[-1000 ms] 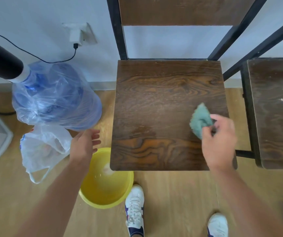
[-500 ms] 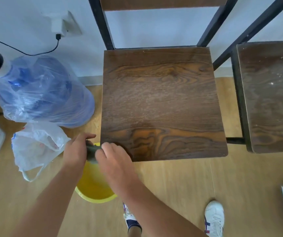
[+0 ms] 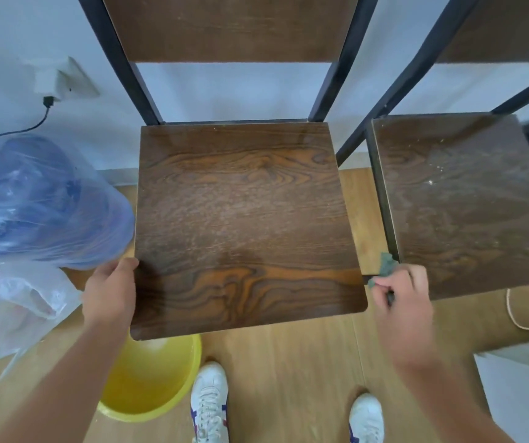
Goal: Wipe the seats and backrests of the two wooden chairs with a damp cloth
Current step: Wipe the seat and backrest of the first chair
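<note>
Two dark wooden chairs with black metal frames stand side by side against a white wall. The left chair's seat (image 3: 244, 219) fills the middle of the view, its backrest (image 3: 228, 27) at the top. The right chair's seat (image 3: 467, 203) looks dusty, with pale specks. My left hand (image 3: 110, 292) grips the left edge of the left chair's seat. My right hand (image 3: 400, 298) sits in the gap between the two seats, fingers closed on a bunched green cloth (image 3: 386, 266) that sticks up beside the right seat's front corner.
A yellow basin (image 3: 151, 385) sits on the wooden floor, partly under the left seat's front corner. A blue water jug (image 3: 33, 199) wrapped in plastic and a white plastic bag (image 3: 10, 311) lie left. My white shoes (image 3: 209, 401) stand below. A white box (image 3: 519, 388) is bottom right.
Both hands left the basin area. My right hand carried the cloth across to the gap between the seats, and my left hand took hold of the left seat's edge.
</note>
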